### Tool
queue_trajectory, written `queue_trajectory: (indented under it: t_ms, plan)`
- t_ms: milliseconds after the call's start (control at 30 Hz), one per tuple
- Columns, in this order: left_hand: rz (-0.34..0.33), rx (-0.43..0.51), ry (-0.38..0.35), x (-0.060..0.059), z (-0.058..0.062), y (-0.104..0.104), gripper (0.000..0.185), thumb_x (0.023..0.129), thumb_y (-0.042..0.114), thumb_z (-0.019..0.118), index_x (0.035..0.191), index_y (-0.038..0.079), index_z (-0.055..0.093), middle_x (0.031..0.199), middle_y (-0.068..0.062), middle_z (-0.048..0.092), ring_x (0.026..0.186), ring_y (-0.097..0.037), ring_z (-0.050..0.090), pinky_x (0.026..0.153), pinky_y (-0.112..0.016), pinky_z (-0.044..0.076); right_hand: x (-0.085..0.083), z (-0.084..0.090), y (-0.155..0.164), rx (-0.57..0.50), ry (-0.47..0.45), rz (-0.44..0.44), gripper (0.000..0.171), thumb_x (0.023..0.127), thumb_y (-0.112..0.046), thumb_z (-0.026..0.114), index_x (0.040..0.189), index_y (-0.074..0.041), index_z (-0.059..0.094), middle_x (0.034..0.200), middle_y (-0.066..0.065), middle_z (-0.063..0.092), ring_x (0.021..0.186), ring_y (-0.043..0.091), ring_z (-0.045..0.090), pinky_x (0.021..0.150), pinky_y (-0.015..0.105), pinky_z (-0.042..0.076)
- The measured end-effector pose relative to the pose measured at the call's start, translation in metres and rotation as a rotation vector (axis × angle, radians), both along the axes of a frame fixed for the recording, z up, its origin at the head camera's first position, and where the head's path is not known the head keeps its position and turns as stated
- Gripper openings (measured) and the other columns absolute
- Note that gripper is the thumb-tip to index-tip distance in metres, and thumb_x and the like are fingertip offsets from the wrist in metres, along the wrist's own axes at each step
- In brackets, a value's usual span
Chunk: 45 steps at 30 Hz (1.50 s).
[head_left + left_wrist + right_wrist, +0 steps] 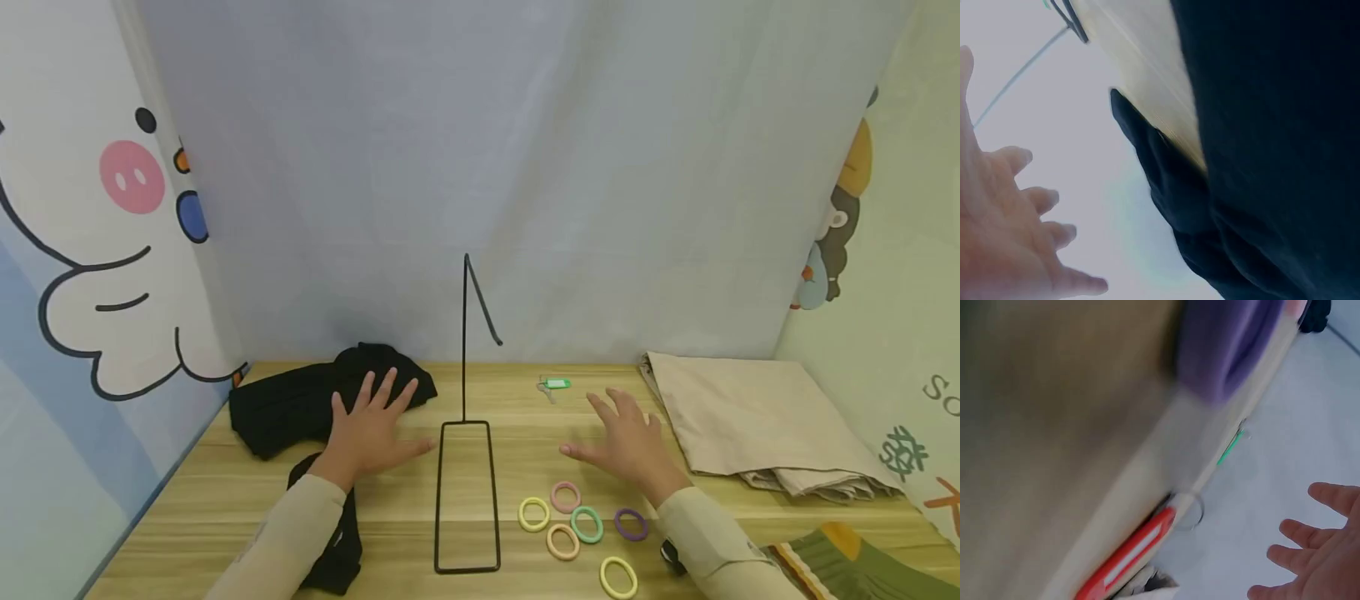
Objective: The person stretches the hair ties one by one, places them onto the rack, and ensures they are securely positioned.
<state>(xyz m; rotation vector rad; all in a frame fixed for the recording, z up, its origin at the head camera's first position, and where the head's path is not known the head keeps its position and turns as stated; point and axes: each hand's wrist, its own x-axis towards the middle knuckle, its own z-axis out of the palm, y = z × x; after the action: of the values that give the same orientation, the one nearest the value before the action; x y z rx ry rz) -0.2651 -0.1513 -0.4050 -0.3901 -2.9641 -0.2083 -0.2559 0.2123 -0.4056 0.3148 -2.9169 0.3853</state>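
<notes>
My left hand (pixel 369 433) is held with fingers spread above the table, nearest to a bundled black cloth (pixel 300 404) and left of a black wire stand (pixel 465 422). It holds nothing; in the left wrist view its fingers (pixel 1041 200) stand apart from the black cloth. On the other side of the stand, my right hand (pixel 626 442) also hovers with fingers spread and nothing in it. Several coloured rings, among them a purple ring (pixel 631 525) and a green ring (pixel 587 525), lie below it. A red key tag (pixel 1129 556) shows in the right wrist view.
A key with a green tag (pixel 556 384) lies near the table's back. Folded beige fabric (pixel 765 417) sits at right, a green sock (pixel 862 558) at front right. Another black cloth (pixel 337 550) lies partly under the left forearm. Curtains surround the table (pixel 397 517).
</notes>
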Motion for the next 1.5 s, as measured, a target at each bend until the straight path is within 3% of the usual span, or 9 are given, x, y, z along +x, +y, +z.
queue_trajectory:
  t_ms: [100, 200, 367, 567, 933, 1267, 1433, 1500]
  plan:
    - [-0.06, 0.007, -0.044, 0.007, -0.002, 0.008, 0.095, 0.071, 0.08, 0.049, 0.148, 0.032, 0.022, 0.156, -0.006, 0.012, 0.143, -0.037, 0.007, 0.099, -0.075, 0.005, 0.012, 0.0, -0.007, 0.019, 0.009, 0.059, 0.091, 0.068, -0.072, 0.061, 0.134, -0.01, 0.05, 0.133, 0.018, 0.047, 0.118, 0.04, 0.048, 0.093, 0.068, 0.031]
    - [-0.107, -0.03, -0.099, 0.013, -0.005, 0.013, 0.095, 0.068, 0.08, 0.052, 0.147, 0.032, 0.027, 0.156, -0.006, 0.017, 0.142, -0.037, 0.012, 0.098, -0.076, 0.006, 0.022, 0.001, -0.013, 0.036, -0.037, 0.126, 0.08, 0.068, -0.065, 0.067, 0.127, -0.011, 0.058, 0.12, 0.012, 0.056, 0.105, 0.033, 0.056, 0.087, 0.06, 0.039]
    - [-0.131, -0.091, -0.178, 0.018, -0.008, 0.018, 0.094, 0.065, 0.079, 0.056, 0.144, 0.032, 0.034, 0.154, -0.004, 0.022, 0.141, -0.035, 0.018, 0.099, -0.075, 0.006, 0.032, 0.0, -0.02, 0.079, -0.132, 0.188, 0.06, 0.068, -0.055, 0.074, 0.11, -0.013, 0.069, 0.102, 0.003, 0.061, 0.092, 0.022, 0.055, 0.079, 0.055, 0.042]
    - [-0.144, -0.112, -0.267, 0.023, -0.007, 0.023, 0.089, 0.066, 0.076, 0.059, 0.141, 0.033, 0.038, 0.152, -0.006, 0.028, 0.14, -0.037, 0.021, 0.099, -0.075, 0.006, 0.034, -0.004, -0.023, 0.103, -0.133, 0.237, 0.03, 0.067, -0.043, 0.078, 0.084, -0.018, 0.075, 0.082, -0.005, 0.064, 0.076, 0.013, 0.052, 0.066, 0.051, 0.043]
    - [-0.136, -0.128, -0.341, 0.024, -0.002, 0.027, 0.088, 0.068, 0.072, 0.062, 0.142, 0.031, 0.038, 0.149, -0.007, 0.034, 0.137, -0.038, 0.029, 0.096, -0.076, 0.013, 0.036, 0.001, -0.026, 0.084, -0.174, 0.236, 0.027, 0.067, -0.039, 0.08, 0.082, -0.017, 0.074, 0.081, -0.002, 0.061, 0.077, 0.018, 0.056, 0.07, 0.054, 0.044]
    - [-0.132, -0.154, -0.348, 0.025, -0.003, 0.027, 0.09, 0.066, 0.073, 0.062, 0.143, 0.033, 0.036, 0.148, -0.005, 0.036, 0.131, -0.034, 0.04, 0.095, -0.076, 0.016, 0.037, 0.002, -0.031, 0.074, -0.177, 0.254, 0.02, 0.075, -0.037, 0.074, 0.075, -0.017, 0.072, 0.076, -0.004, 0.065, 0.064, 0.011, 0.052, 0.056, 0.032, 0.044]
    - [-0.132, -0.158, -0.352, 0.025, -0.002, 0.027, 0.09, 0.067, 0.072, 0.062, 0.143, 0.033, 0.035, 0.149, -0.004, 0.035, 0.132, -0.034, 0.038, 0.096, -0.076, 0.017, 0.04, 0.008, -0.036, 0.053, -0.129, 0.244, 0.019, 0.078, -0.041, 0.071, 0.08, -0.022, 0.069, 0.071, -0.009, 0.061, 0.055, 0.005, 0.042, 0.048, 0.024, 0.036]
    - [-0.132, -0.155, -0.355, 0.025, -0.002, 0.026, 0.09, 0.067, 0.072, 0.062, 0.143, 0.033, 0.035, 0.149, -0.004, 0.035, 0.133, -0.034, 0.038, 0.095, -0.076, 0.017, 0.043, 0.012, -0.038, 0.035, -0.101, 0.25, 0.019, 0.078, -0.039, 0.071, 0.085, -0.022, 0.068, 0.061, -0.012, 0.051, 0.049, 0.004, 0.034, 0.044, 0.022, 0.029]
